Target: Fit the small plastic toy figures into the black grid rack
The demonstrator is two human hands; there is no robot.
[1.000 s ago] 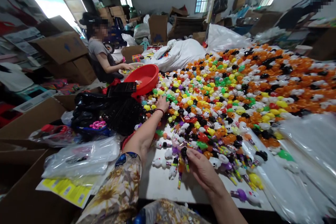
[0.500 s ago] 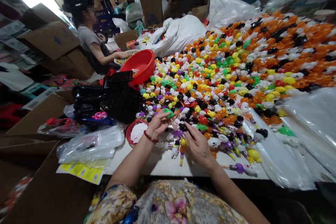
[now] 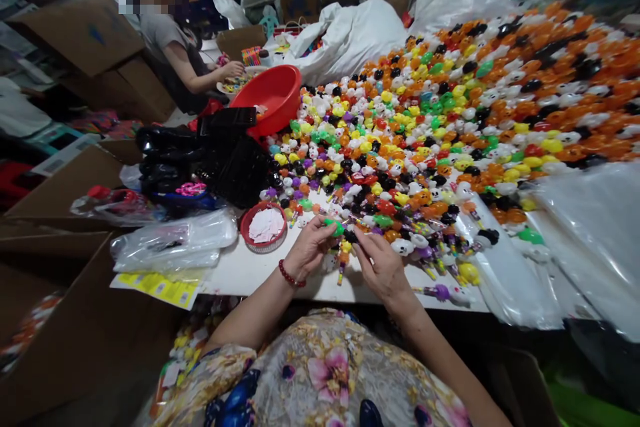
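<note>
My left hand [image 3: 311, 248], with a red bead bracelet at the wrist, pinches a small green plastic figure [image 3: 336, 227] between thumb and fingertips. Close by on the right, my right hand [image 3: 381, 265] has thumb and fingers closed on a small black plastic piece [image 3: 351, 236]. The green and black pieces are almost touching; whether they are joined I cannot tell. Just below them a yellow figure on a patterned stick [image 3: 343, 256] lies at the near side of the table. Similar figures on sticks [image 3: 434, 256] lie right of my right hand.
A large heap of coloured plastic figures [image 3: 400, 140] covers the white table [image 3: 227, 277]. Left of my hands are a red basket of white slips [image 3: 265, 225], clear plastic bags [image 3: 173, 240] and a black bag [image 3: 225, 160]. Behind are a red basin [image 3: 280, 100] and a seated co-worker [image 3: 175, 57].
My left hand has brought the green figure over to my right fingertips, so both hands are closer together. My view has tilted downward. The co-worker's hand has risen a little from the plate.
</note>
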